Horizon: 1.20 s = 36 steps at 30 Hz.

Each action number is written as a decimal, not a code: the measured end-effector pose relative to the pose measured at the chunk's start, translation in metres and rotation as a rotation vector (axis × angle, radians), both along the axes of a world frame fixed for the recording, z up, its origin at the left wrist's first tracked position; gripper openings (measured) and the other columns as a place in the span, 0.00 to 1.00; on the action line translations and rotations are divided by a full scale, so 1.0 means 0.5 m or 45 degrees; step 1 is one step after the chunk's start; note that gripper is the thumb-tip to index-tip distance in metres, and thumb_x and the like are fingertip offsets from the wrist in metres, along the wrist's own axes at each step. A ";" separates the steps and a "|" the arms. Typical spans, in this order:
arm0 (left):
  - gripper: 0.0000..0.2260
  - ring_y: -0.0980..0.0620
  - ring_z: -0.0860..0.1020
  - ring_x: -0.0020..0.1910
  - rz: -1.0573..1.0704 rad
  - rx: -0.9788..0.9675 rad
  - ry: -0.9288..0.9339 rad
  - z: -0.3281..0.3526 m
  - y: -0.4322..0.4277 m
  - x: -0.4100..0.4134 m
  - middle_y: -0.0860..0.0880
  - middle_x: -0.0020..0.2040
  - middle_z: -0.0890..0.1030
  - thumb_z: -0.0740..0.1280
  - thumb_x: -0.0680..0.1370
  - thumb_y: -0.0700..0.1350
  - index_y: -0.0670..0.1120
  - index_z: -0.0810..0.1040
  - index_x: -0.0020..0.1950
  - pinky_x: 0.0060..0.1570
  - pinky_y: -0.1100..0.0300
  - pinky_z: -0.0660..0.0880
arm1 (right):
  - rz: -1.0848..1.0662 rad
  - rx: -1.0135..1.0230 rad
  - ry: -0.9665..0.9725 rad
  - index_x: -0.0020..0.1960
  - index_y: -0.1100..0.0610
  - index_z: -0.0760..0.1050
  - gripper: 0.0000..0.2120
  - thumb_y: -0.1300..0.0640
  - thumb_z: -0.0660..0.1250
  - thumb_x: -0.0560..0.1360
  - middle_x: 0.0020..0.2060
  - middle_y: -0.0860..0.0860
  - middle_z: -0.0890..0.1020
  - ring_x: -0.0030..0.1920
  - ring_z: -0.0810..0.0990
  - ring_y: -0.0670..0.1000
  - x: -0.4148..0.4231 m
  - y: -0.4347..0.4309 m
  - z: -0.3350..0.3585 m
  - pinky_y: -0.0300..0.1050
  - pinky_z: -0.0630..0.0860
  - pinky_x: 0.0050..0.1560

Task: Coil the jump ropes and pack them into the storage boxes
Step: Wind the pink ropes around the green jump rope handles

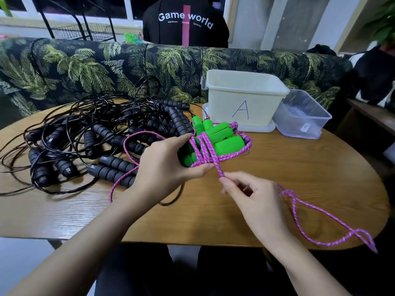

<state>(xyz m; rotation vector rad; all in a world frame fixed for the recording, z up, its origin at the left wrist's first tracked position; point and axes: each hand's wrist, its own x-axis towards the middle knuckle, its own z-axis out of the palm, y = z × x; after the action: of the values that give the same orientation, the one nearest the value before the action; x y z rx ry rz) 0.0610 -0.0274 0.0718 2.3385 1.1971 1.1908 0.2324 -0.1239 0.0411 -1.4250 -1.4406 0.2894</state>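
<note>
wooden table (288, 167): black ropes (96, 133) tangled beside pink rope (208, 146).

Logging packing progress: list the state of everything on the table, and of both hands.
Pink rope: partly wound round the green handles, tail loose across the table.
Green handles: bundled together under the wraps.
Left hand: grips the bundle.
Right hand: pinches the rope's tail.
Black jump ropes: tangled heap, uncoiled.
Box A: lid off, inside hidden.
Clear box: lid off.
</note>
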 end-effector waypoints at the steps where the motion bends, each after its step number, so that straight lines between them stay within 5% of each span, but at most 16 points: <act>1: 0.28 0.49 0.82 0.42 -0.028 -0.057 -0.037 0.002 -0.003 -0.001 0.49 0.40 0.84 0.68 0.62 0.70 0.51 0.81 0.51 0.42 0.47 0.78 | 0.019 -0.054 0.068 0.43 0.50 0.85 0.02 0.56 0.74 0.73 0.32 0.39 0.84 0.34 0.79 0.34 0.002 0.006 0.002 0.28 0.71 0.40; 4: 0.26 0.49 0.83 0.45 -0.150 -0.211 -0.061 0.003 -0.005 0.000 0.49 0.42 0.85 0.69 0.62 0.70 0.59 0.79 0.55 0.45 0.48 0.78 | 0.038 -0.173 0.185 0.38 0.43 0.82 0.12 0.60 0.77 0.70 0.33 0.36 0.84 0.36 0.80 0.34 0.003 0.027 0.014 0.30 0.73 0.43; 7: 0.22 0.56 0.83 0.45 -0.238 -0.340 -0.028 -0.001 -0.002 0.001 0.51 0.44 0.86 0.69 0.62 0.70 0.68 0.75 0.54 0.49 0.50 0.78 | -0.003 -0.200 0.230 0.36 0.44 0.84 0.09 0.58 0.78 0.66 0.32 0.39 0.84 0.37 0.81 0.40 0.007 0.043 0.019 0.39 0.76 0.44; 9: 0.22 0.60 0.79 0.40 -0.288 -0.475 -0.086 -0.002 0.000 -0.001 0.51 0.42 0.86 0.70 0.63 0.69 0.62 0.82 0.53 0.48 0.49 0.78 | -0.111 -0.156 0.235 0.36 0.46 0.84 0.07 0.45 0.78 0.61 0.34 0.44 0.85 0.40 0.83 0.51 0.007 0.047 0.016 0.49 0.77 0.47; 11: 0.23 0.58 0.77 0.40 -0.324 -0.560 -0.108 0.000 0.001 -0.004 0.48 0.43 0.86 0.71 0.64 0.68 0.57 0.85 0.51 0.49 0.46 0.78 | -0.289 -0.082 0.119 0.41 0.51 0.81 0.27 0.32 0.76 0.53 0.42 0.46 0.82 0.46 0.79 0.54 0.009 0.050 0.011 0.54 0.75 0.50; 15: 0.28 0.55 0.79 0.40 -0.322 -0.643 -0.003 0.004 0.010 -0.009 0.48 0.42 0.86 0.70 0.62 0.71 0.53 0.86 0.50 0.47 0.50 0.77 | -0.369 0.240 -0.475 0.66 0.59 0.69 0.47 0.32 0.72 0.56 0.64 0.56 0.70 0.67 0.67 0.58 0.031 0.055 0.037 0.57 0.60 0.72; 17: 0.31 0.56 0.69 0.31 -0.333 -0.699 0.111 0.011 0.014 -0.012 0.51 0.30 0.77 0.69 0.61 0.74 0.49 0.85 0.47 0.36 0.56 0.68 | -0.164 0.353 -1.079 0.74 0.54 0.64 0.48 0.38 0.76 0.60 0.70 0.53 0.71 0.71 0.68 0.57 0.053 0.061 0.055 0.61 0.44 0.77; 19: 0.32 0.55 0.64 0.30 -0.376 -0.759 0.203 0.025 0.015 -0.015 0.53 0.29 0.69 0.70 0.62 0.75 0.46 0.85 0.44 0.33 0.58 0.61 | 0.092 0.459 -1.365 0.74 0.50 0.67 0.40 0.45 0.77 0.65 0.63 0.48 0.80 0.64 0.78 0.52 0.073 0.071 0.062 0.64 0.42 0.76; 22: 0.33 0.58 0.74 0.30 -0.354 -0.889 0.230 0.063 0.024 -0.019 0.55 0.34 0.80 0.64 0.63 0.78 0.50 0.84 0.47 0.33 0.66 0.68 | 0.235 0.413 -1.198 0.70 0.49 0.74 0.29 0.42 0.71 0.71 0.54 0.46 0.84 0.51 0.83 0.47 0.077 0.079 0.059 0.59 0.47 0.78; 24: 0.42 0.54 0.84 0.41 -0.324 -1.268 -0.104 0.078 0.047 -0.038 0.49 0.46 0.86 0.59 0.62 0.81 0.47 0.82 0.54 0.38 0.64 0.78 | 0.218 0.254 -0.913 0.68 0.45 0.75 0.28 0.36 0.68 0.71 0.52 0.44 0.85 0.53 0.83 0.46 0.070 0.081 0.051 0.50 0.48 0.79; 27: 0.40 0.43 0.85 0.44 -0.437 -1.644 -0.795 0.065 0.064 -0.049 0.41 0.51 0.82 0.48 0.72 0.75 0.42 0.78 0.57 0.47 0.53 0.81 | 0.150 0.024 -0.248 0.61 0.32 0.76 0.25 0.30 0.71 0.65 0.54 0.36 0.82 0.64 0.77 0.45 0.054 0.085 0.055 0.37 0.62 0.73; 29: 0.37 0.45 0.84 0.47 -0.377 -1.563 -0.824 0.038 0.038 -0.025 0.41 0.52 0.84 0.45 0.76 0.71 0.43 0.75 0.62 0.48 0.55 0.79 | 0.114 -0.013 0.033 0.57 0.34 0.79 0.22 0.34 0.73 0.64 0.50 0.36 0.84 0.57 0.81 0.43 0.050 0.092 0.058 0.49 0.76 0.63; 33: 0.28 0.46 0.83 0.54 -0.576 -1.330 -0.683 -0.009 -0.044 0.037 0.49 0.55 0.84 0.59 0.72 0.67 0.50 0.76 0.63 0.62 0.52 0.76 | -0.025 -0.062 0.121 0.54 0.37 0.81 0.22 0.32 0.71 0.62 0.44 0.40 0.86 0.49 0.85 0.46 0.030 0.114 0.053 0.57 0.79 0.54; 36: 0.28 0.52 0.82 0.39 -0.482 -1.232 -0.606 -0.018 -0.048 0.040 0.50 0.54 0.82 0.66 0.75 0.57 0.48 0.68 0.72 0.59 0.52 0.78 | -0.083 -0.108 0.139 0.58 0.40 0.81 0.33 0.25 0.70 0.59 0.47 0.41 0.86 0.52 0.84 0.49 0.021 0.125 0.043 0.56 0.80 0.54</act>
<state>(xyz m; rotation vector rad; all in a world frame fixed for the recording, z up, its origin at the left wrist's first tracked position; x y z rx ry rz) 0.0812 -0.0516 0.0629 1.3655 0.8219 0.7154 0.2428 -0.0614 0.0625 -1.4987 -1.3040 0.3850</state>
